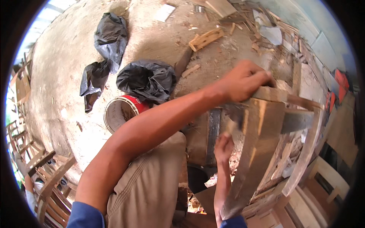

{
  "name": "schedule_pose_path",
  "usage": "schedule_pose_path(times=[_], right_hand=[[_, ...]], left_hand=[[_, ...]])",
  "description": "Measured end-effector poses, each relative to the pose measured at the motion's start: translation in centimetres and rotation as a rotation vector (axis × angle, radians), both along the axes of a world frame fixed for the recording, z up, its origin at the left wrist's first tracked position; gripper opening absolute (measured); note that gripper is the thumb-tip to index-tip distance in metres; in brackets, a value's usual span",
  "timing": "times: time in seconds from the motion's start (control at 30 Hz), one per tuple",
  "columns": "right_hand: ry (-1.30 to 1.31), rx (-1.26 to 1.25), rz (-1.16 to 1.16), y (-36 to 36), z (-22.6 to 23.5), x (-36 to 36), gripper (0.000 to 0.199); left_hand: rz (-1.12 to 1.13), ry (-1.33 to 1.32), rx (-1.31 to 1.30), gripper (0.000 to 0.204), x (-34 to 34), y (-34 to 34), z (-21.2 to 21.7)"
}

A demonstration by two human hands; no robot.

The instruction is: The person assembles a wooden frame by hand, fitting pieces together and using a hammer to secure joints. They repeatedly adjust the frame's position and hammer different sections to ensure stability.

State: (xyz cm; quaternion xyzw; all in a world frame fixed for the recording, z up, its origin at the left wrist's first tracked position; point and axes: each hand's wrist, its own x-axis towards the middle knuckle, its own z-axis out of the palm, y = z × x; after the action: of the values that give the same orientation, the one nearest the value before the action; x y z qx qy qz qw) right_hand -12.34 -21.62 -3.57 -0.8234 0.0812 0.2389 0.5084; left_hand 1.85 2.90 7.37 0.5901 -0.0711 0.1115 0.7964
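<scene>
A: What is the left hand [243,79] doing?

B: It reaches far out and its grip is closed on the top of a wooden frame [262,129]. The fingers curl over the top piece.

A: And the right hand [224,146]?

B: It is lower down, just beside the long curved wooden piece of the same frame. It touches the wood, but I cannot tell if its grip is closed or open, because the wood hides the fingers.

A: Where is the frame?

B: It stands in front of the person, a bit to the right, over a floor [68,57] of dusty ground. Its long pieces lean down toward the person.

A: What else is on the floor?

B: A red and white bucket [121,112] sits just past the left arm. Black plastic bags [146,79] lie near it. Wood scraps [206,38] lie further away. At the left edge there are stacked wooden chairs [42,171].
</scene>
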Motion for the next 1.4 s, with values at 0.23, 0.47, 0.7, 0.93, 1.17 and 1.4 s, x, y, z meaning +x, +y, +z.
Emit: schedule_pose_path(times=[0.23, 0.47, 0.7, 0.93, 1.17, 1.4], right_hand=[[-0.423, -0.207, 0.279, -0.4, -4.0, 0.3, 0.045], [-0.582, -0.11, 0.162, -2.0, -6.3, 0.6, 0.046], [-0.336, 0.073, -0.068, -1.3, -3.9, 1.3, 0.048], [-0.313, -0.063, -0.034, -2.2, -5.3, 0.6, 0.051], [-0.562, -0.303, 0.274, -0.7, -6.2, 0.2, 0.043], [-0.704, -0.332, 0.318, -0.3, -6.0, -0.7, 0.042]], left_hand=[[-0.01, -0.014, 0.005, 0.046, 0.5, 0.3, -0.7], [-0.021, -0.001, -0.022, 0.047, 0.6, 0.0, -0.4], [-0.021, 0.045, 0.012, 0.05, 0.0, 0.4, -0.3], [-0.045, 0.022, -0.004, 0.052, 0.3, 0.7, -0.4], [-0.056, 0.039, -0.014, 0.052, 0.6, 0.8, -0.7], [-0.063, 0.048, -0.047, 0.05, 0.1, 0.6, -0.8]])
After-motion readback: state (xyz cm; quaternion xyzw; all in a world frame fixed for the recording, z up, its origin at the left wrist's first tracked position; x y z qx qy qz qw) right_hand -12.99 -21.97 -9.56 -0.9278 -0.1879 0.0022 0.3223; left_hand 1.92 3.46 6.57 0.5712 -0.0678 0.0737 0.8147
